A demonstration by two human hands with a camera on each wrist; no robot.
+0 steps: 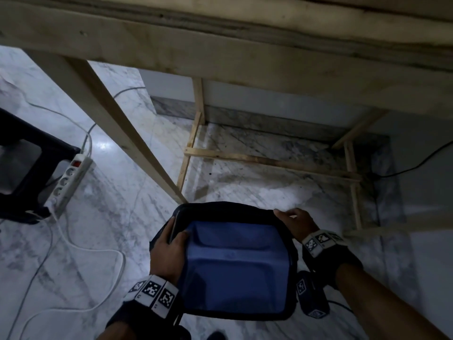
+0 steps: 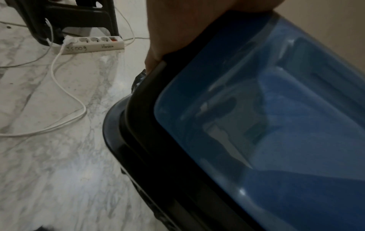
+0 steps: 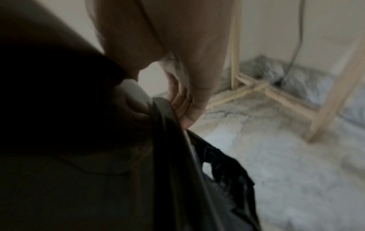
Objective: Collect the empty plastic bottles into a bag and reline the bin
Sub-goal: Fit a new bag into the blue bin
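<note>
A blue bin (image 1: 235, 266) stands on the marble floor below me, its mouth facing up and its inside bare blue (image 2: 256, 125). A black band of bag plastic (image 1: 220, 207) runs round its rim. My left hand (image 1: 171, 244) grips the left rim, thumb inside and fingers outside (image 2: 173, 31). My right hand (image 1: 294, 222) is at the far right corner of the rim. In the right wrist view its fingers (image 3: 185, 109) pinch the edge of the black bag (image 3: 177, 156), whose crinkled plastic hangs down outside. No bottles are in view.
A wooden table frame stands ahead, one leg (image 1: 127, 133) ending just beyond the bin. On the left are a black stool (image 1: 24, 168), a white power strip (image 1: 71, 180) and loose white cables (image 1: 98, 253). A black cable (image 1: 416, 165) runs along the right wall.
</note>
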